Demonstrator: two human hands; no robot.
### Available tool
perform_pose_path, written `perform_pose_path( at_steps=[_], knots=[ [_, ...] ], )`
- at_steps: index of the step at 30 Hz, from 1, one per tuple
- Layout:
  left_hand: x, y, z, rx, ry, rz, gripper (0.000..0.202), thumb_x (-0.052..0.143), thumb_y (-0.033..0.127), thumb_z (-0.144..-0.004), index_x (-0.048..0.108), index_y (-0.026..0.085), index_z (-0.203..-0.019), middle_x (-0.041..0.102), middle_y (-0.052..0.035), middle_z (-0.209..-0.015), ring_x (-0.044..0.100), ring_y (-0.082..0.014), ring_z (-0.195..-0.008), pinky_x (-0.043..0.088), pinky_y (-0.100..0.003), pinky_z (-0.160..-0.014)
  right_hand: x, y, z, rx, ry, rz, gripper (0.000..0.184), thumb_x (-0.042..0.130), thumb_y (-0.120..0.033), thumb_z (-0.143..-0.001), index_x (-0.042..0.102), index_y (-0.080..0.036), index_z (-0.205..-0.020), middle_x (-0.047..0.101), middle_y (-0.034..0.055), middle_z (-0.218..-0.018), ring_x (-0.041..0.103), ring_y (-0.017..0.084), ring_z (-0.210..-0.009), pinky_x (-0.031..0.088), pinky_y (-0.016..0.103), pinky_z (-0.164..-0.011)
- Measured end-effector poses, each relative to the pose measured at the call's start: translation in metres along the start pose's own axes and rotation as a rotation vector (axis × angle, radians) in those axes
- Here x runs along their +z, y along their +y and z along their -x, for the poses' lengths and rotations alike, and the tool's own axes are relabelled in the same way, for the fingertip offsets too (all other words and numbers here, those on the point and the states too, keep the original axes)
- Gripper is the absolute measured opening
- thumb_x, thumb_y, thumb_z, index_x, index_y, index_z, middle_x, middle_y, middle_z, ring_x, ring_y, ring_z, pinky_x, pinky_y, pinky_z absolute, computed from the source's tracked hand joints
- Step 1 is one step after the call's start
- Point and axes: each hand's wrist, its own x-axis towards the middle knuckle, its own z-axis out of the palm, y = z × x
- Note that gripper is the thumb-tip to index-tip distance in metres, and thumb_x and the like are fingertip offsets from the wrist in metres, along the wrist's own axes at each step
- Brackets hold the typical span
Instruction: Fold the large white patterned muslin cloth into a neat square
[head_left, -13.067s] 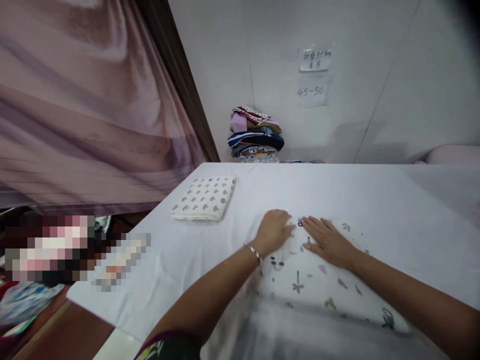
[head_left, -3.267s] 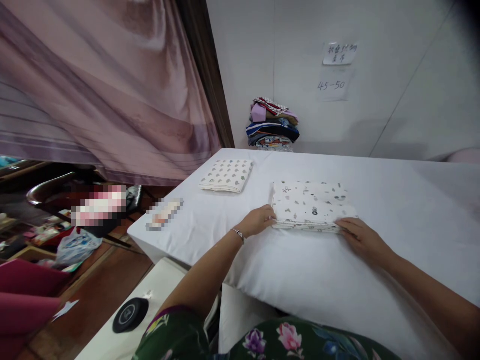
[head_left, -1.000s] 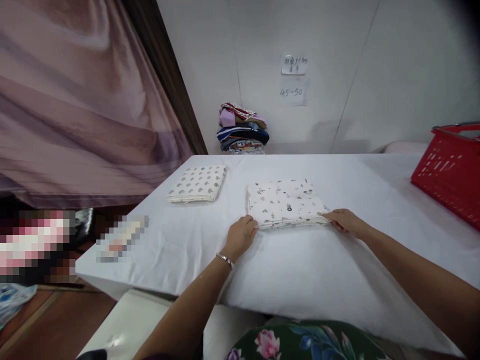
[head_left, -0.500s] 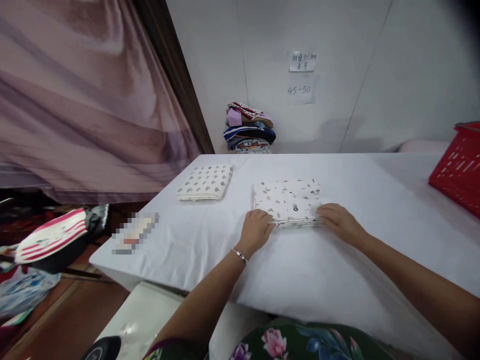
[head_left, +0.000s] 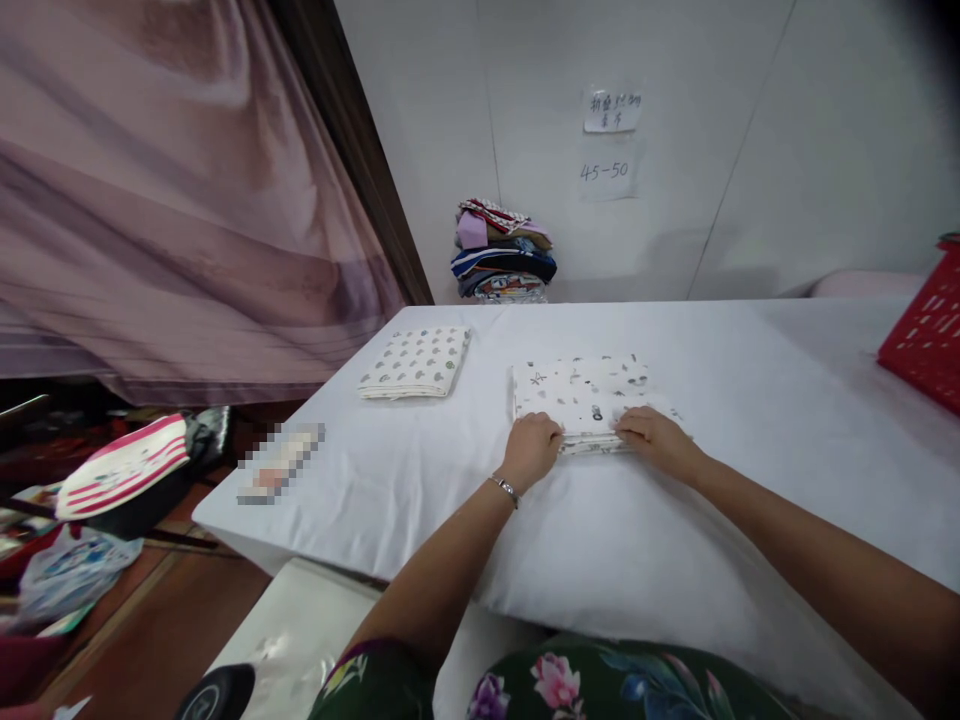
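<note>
A folded white cloth (head_left: pixel 577 397) with small grey and black prints lies in front of me, its layers showing along the near edge. My left hand (head_left: pixel 531 446) is closed on the near left part of that edge, fingertips curled over the top. My right hand (head_left: pixel 654 438) pinches the same edge further right, and its fingers cover part of the right side. To the left, another folded white cloth (head_left: pixel 416 362) with rows of grey motifs lies flat, untouched by either hand.
A white-covered table (head_left: pixel 390 470) carries both cloths. Against the wall is a stack of folded fabrics (head_left: pixel 506 250). A red basket (head_left: pixel 926 335) stands at the right. A blurred-out item (head_left: pixel 281 463) lies near the left edge, and a white stool-like surface (head_left: pixel 300 620) sits below.
My right hand has slid left along the near edge, and my left hand has shifted slightly right, so they are closer together. The view has turned a little left.
</note>
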Motion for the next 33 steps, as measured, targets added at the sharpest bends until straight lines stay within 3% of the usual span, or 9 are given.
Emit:
perform_pose_path(
  at_steps=[5,10,16,24,29,33],
  knots=[
    [0.004,-0.003,0.010,0.129,0.040,-0.092,0.022,0.041,0.023,-0.090,0.061,0.019,-0.082,0.058,-0.0037,-0.087,0.050,-0.0160,-0.084,0.037,-0.032,-0.075,0.001,0.003,0.009,-0.083,0.043,0.030,0.030,0.038,-0.031,-0.091,0.066,-0.023,-0.091,0.064,0.0070,-0.096,0.056,0.021,-0.089,0.046,0.037,-0.076],
    [0.011,-0.010,0.015,0.188,0.036,-0.108,0.022,0.041,0.027,-0.091,0.061,0.020,-0.086,0.058,-0.0041,-0.088,0.049,-0.0167,-0.085,0.037,-0.031,-0.075,0.001,0.005,0.012,-0.052,0.008,0.048,0.030,0.039,-0.033,-0.090,0.066,-0.023,-0.097,0.063,0.0068,-0.100,0.056,0.020,-0.091,0.049,0.035,-0.074],
    [0.012,-0.014,0.016,0.183,0.049,-0.068,0.017,0.047,0.028,-0.088,0.060,0.021,-0.098,0.059,-0.0040,-0.092,0.050,-0.0174,-0.087,0.038,-0.032,-0.078,0.001,0.008,0.014,-0.045,0.024,0.040,0.031,0.038,-0.036,-0.090,0.065,-0.027,-0.102,0.062,0.0060,-0.106,0.056,0.022,-0.097,0.051,0.040,-0.080],
    [0.016,-0.011,0.020,0.202,0.057,-0.134,0.021,0.040,0.025,-0.091,0.060,0.019,-0.090,0.059,-0.0048,-0.089,0.050,-0.0173,-0.087,0.038,-0.033,-0.077,0.001,0.011,0.022,-0.134,0.025,0.132,0.029,0.039,-0.031,-0.091,0.061,-0.025,-0.109,0.061,0.0064,-0.112,0.055,0.022,-0.102,0.048,0.041,-0.085],
    [0.009,-0.013,0.032,0.259,0.035,-0.111,0.024,0.051,0.024,-0.085,0.053,0.020,-0.109,0.057,-0.0061,-0.102,0.048,-0.0194,-0.098,0.038,-0.034,-0.083,0.001,0.029,0.040,-0.210,0.055,0.303,0.039,0.040,-0.022,-0.089,0.048,-0.026,-0.127,0.057,0.0053,-0.122,0.052,0.023,-0.110,0.043,0.046,-0.092],
    [0.009,-0.014,0.035,0.271,0.038,-0.154,0.028,0.043,0.014,-0.087,0.050,0.020,-0.113,0.057,-0.0063,-0.104,0.049,-0.0192,-0.098,0.039,-0.034,-0.084,-0.001,0.047,0.050,-0.276,0.007,0.407,0.056,0.034,-0.013,-0.086,0.029,-0.031,-0.139,0.049,0.0025,-0.132,0.048,0.022,-0.118,0.038,0.050,-0.097]
  ],
)
